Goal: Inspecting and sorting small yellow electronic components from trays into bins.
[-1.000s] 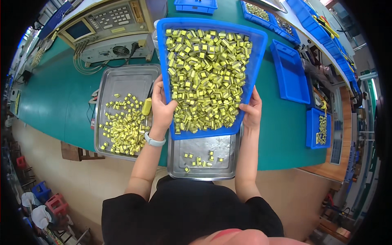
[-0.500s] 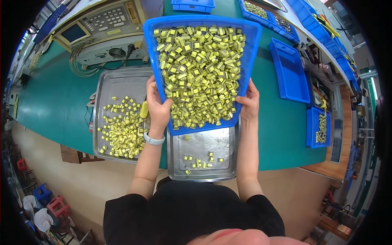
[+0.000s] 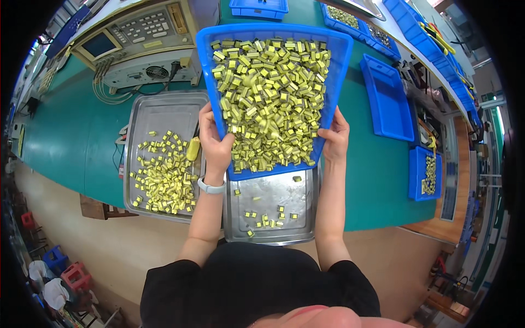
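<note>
The left hand (image 3: 217,152) and right hand (image 3: 336,141) clamp opposite sides of a blue bin (image 3: 338,76) of yellow parts (image 3: 279,101), some blurred, above a metal tray (image 3: 273,187) whose far end the bin hides, along with some fingertips.

A parts bin (image 3: 273,31) is being held between the left hand (image 3: 217,148) and right hand (image 3: 336,139), over a near tray (image 3: 273,187).
Small components (image 3: 270,104) are filling the bin and lying scattered in the near tray; more are lying in the near part of a left tray (image 3: 169,115), with an instrument (image 3: 134,30) standing beyond it. On the right, a second bin (image 3: 385,98) is lying farther off, a third bin (image 3: 415,174) nearer.
</note>
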`<state>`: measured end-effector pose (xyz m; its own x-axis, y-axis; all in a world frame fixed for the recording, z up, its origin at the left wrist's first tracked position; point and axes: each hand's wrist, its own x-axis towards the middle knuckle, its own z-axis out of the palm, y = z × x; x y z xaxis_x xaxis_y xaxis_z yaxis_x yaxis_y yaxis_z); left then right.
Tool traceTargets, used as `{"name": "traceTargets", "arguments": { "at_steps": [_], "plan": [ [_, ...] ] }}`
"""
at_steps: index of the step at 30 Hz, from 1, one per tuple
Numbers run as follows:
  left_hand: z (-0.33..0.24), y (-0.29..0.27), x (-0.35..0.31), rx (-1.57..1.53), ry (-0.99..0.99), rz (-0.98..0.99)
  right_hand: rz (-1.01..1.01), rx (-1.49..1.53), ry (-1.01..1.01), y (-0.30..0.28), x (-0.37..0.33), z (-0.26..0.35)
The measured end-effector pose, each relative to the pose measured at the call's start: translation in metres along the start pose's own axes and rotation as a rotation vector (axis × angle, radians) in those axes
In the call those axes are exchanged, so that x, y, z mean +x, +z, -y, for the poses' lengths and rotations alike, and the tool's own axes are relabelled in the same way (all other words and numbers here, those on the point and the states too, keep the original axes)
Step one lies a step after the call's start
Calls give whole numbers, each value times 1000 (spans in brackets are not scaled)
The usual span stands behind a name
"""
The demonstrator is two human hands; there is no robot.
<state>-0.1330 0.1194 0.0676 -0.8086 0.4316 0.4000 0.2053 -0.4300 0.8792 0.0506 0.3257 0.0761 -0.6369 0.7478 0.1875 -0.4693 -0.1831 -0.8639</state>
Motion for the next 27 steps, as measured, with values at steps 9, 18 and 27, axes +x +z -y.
{"name": "traceTargets", "arguments": {
  "at_steps": [9, 18, 27],
  "plan": [
    [0, 17, -4, -2, -25, 25, -36, -49, -57, -23, -2, 3],
    [1, 33, -1, -21, -4, 13, 0, -39, -82, -27, 5, 14],
    [8, 35, 1, -41, 11, 51, -96, -71, -109, -27, 1, 13]
  ]
}}
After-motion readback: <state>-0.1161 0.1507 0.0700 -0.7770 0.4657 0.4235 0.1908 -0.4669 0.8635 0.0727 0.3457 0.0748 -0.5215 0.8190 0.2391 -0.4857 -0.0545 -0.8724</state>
